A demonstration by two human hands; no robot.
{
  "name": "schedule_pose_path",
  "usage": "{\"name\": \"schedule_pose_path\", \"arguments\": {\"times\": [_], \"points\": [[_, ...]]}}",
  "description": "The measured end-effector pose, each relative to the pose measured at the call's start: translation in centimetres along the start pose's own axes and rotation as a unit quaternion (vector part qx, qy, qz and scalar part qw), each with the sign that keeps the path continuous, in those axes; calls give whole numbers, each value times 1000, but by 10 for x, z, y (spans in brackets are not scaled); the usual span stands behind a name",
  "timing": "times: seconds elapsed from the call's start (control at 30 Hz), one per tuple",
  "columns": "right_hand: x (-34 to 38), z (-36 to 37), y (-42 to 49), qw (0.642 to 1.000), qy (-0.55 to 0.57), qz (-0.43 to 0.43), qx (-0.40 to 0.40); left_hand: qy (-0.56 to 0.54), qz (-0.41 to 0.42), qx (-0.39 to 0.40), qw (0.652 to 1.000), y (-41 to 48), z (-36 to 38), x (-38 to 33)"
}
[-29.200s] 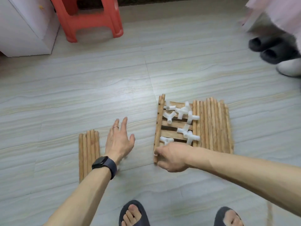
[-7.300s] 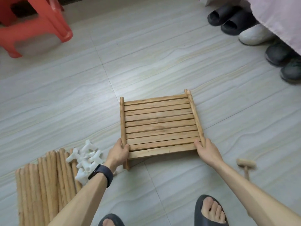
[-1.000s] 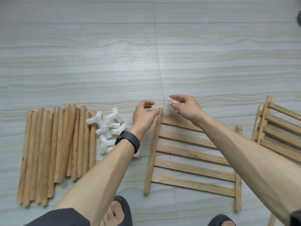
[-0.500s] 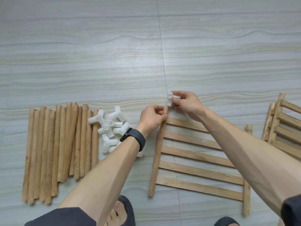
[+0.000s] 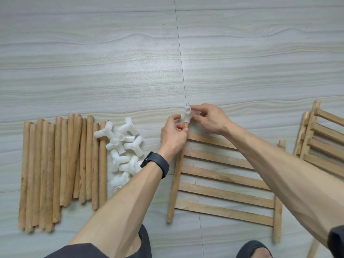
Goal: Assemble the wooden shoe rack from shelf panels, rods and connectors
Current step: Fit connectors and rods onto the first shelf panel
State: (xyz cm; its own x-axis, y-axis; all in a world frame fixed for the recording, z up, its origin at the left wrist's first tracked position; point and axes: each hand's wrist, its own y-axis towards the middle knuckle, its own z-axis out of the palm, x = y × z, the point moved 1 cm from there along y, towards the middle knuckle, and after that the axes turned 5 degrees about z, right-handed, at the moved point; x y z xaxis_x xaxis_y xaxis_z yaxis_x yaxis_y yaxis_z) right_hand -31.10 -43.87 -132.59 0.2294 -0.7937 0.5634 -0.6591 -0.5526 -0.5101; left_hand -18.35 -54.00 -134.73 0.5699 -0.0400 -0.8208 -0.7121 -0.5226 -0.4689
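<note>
The floor (image 5: pixel 111 53) was laid with pale grey tiles printed with a wavy, wood-like grain. A thin grout line (image 5: pixel 181 58) ran away from the viewer near the middle. No walls or furniture were taken in by the head view.

At the far left, a row of wooden rods (image 5: pixel 61 168) was laid side by side on the tiles, lengths pointing away from the viewer. Just to the right, touching the nearest rod, white plastic connectors (image 5: pixel 122 151) were heaped in a loose pile.

The left hand (image 5: pixel 173 135), with a dark band (image 5: pixel 154 164) worn at the wrist, was curled round the far end of the left rail (image 5: pixel 176 183) of a slatted shelf panel (image 5: pixel 223 175). The rail was pinched between thumb and fingers just below a single connector (image 5: pixel 187 114). That piece was set on the rail's tip, though how deeply it was seated could not be told, as the joint was covered by fingers. The right hand (image 5: pixel 210 118) was closed on it from the right, its branches pinched by thumb and fingertips.

The shelf panel was spread over the tiles, its slats fixed between two round rails. At the right edge, more slatted panels (image 5: pixel 320 142) were stacked, partly cut off. Along the bottom, dark shorts (image 5: pixel 78 253) and a dark slipper (image 5: pixel 253 250) were seen.
</note>
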Motion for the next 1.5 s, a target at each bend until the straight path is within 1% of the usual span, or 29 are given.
{"name": "schedule_pose_path", "arguments": {"times": [0.13, 0.3, 0.37, 0.43, 0.47, 0.5, 0.57, 0.6, 0.63, 0.67, 0.77, 0.9, 1.0, 1.1, 1.17, 1.23, 1.33, 1.4, 1.5], "points": [[-1, -4, 0, 1000, -11, -7, 21, 18, 10, 9, 1000, 1, 0, 1], [-2, -3, -1, 999, 17, 3, 39, 28, 14, 17, 999, 0, 0, 2], [-4, -1, -1, 999, 21, 3, 35, 36, 16, 21, 999, -4, -1, 1], [-6, 2, 0, 1000, 14, -3, 22, 80, 37, 19, 996, -13, 0, 0], [-7, 3, 0, 1000, 7, -4, 15, 139, 56, 11, 989, -20, 1, 2], [-7, 4, 0, 1000, -3, -6, 9, 230, 84, 3, 970, -28, 1, 4], [-8, 5, 0, 999, -37, -28, -14, 421, 148, 10, 895, -43, 3, 10], [-8, 6, 0, 997, -57, -48, -28, 482, 169, 18, 860, -47, 4, 13], [-8, 6, -1, 994, -75, -68, -39, 516, 179, 22, 837, -50, 6, 16], [-8, 7, -3, 991, -92, -85, -46, 532, 180, 22, 827, -51, 7, 16], [-12, 10, -9, 985, -108, -111, -69, 540, 181, 9, 822, -50, 10, 16], [-12, 11, -17, 987, -85, -109, -87, 536, 208, -9, 818, -50, 9, 16], [-9, 13, -19, 993, -41, -63, -95, 539, 207, -25, 816, -54, 11, 15], [-4, 5, -15, 999, -13, 9, -38, 561, 202, -61, 800, -55, 14, 13], [3, -6, -10, 999, -16, 33, 15, 575, 195, -73, 791, -56, 14, 15], [13, -17, -3, 996, -61, 40, 56, 577, 193, -80, 790, -57, 15, 17], [29, -20, 7, 978, -177, 18, 113, 563, 197, -75, 799, -56, 16, 19], [36, -18, 11, 975, -191, 1, 113, 549, 194, -60, 811, -55, 15, 21], [29, -20, 6, 982, -162, -20, 98, 530, 199, -53, 822, -54, 14, 20]]}}
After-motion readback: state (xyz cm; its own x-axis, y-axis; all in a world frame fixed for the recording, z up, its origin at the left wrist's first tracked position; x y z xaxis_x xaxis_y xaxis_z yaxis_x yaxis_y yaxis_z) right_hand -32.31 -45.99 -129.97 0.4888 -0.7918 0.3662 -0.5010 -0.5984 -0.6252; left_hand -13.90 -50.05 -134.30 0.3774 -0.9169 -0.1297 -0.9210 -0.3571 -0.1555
